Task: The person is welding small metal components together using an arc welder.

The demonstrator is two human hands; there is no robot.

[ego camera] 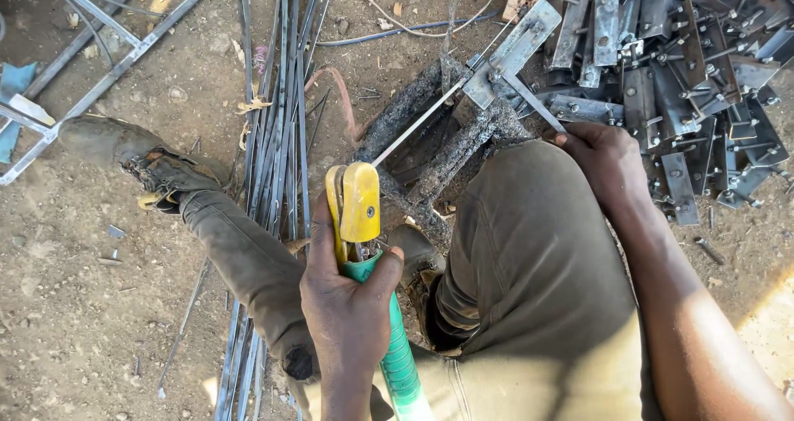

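Fingers of the left hand (347, 313) wrap tight around the green ribbed handle of a yellow-jawed electrode holder (357, 210), its thin rod reaching a flat grey steel plate (513, 50). Right hand (608, 160) grips a bar beside that plate.

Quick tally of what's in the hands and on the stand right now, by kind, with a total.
Electrode holder, yellow jaws and green handle, in the left hand: 1
Welding rod clamped in the holder: 1
Flat metal plate on the crusted stand: 1
Thin metal bar at the right hand: 1
Total: 4
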